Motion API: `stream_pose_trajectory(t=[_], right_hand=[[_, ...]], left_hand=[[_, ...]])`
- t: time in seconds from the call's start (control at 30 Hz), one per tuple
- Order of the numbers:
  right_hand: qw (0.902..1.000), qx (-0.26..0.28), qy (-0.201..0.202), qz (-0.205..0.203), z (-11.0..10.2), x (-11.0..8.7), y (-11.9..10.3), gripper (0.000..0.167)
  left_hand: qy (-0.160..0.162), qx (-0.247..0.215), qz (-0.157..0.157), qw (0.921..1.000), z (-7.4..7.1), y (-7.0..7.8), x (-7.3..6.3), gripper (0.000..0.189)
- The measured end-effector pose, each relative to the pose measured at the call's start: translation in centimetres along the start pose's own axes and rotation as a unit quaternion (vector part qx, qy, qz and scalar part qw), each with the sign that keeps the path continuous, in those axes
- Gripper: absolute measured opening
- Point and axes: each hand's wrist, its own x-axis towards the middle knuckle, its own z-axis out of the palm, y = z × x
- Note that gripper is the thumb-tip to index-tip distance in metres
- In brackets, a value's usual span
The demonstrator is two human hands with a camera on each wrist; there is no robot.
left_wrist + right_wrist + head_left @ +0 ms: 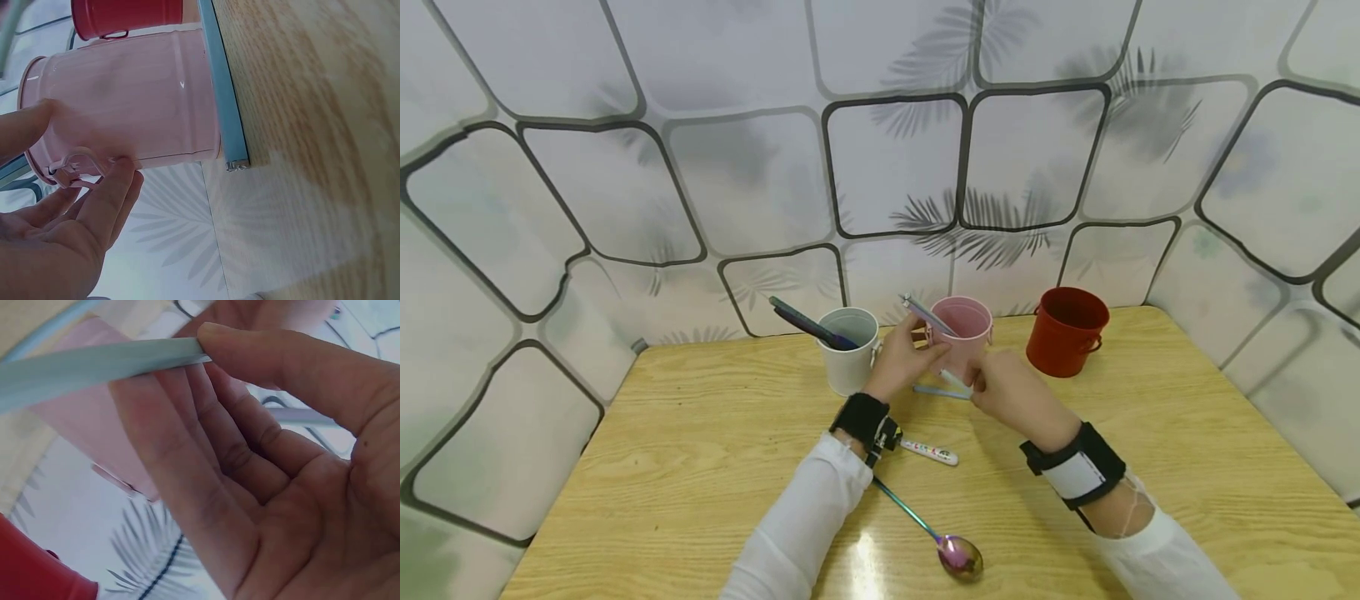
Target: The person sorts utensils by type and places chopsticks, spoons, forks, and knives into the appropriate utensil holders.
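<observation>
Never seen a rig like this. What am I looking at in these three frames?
No robot here: a person works bare-handed, with a dark band on each wrist. The wide picture comes from a camera worn on the head, looking forward and down; the two close-ups come from cameras on the left and right wrists. On the table stand a white bucket with dark slim items in it, a pink bucket and a red bucket. A blue stick, a marker and a shiny spoon lie nearer the person. The left hand holds the pink bucket; the right hand pinches a pale stick.
</observation>
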Motion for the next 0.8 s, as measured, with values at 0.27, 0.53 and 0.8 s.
stream_pose_trajectory(t=[0.27,0.53,0.8], right_hand=[[0.9998,-0.007,0.013,0.016,-1.9,-1.0,-1.5,0.013],[0.9985,0.013,0.053,-0.002,-2.9,-1.6,-2.4,0.016],[0.9904,0.056,0.121,-0.035,-3.7,-2.3,-3.1,0.019]], left_hand=[[-0.004,-0.015,0.009,0.9998,0.0,-0.2,0.0,0.045],[-0.005,-0.017,0.003,0.9998,0.1,-0.4,0.1,0.048],[-0.009,-0.016,-0.008,0.9998,0.0,-0.2,0.0,0.047]])
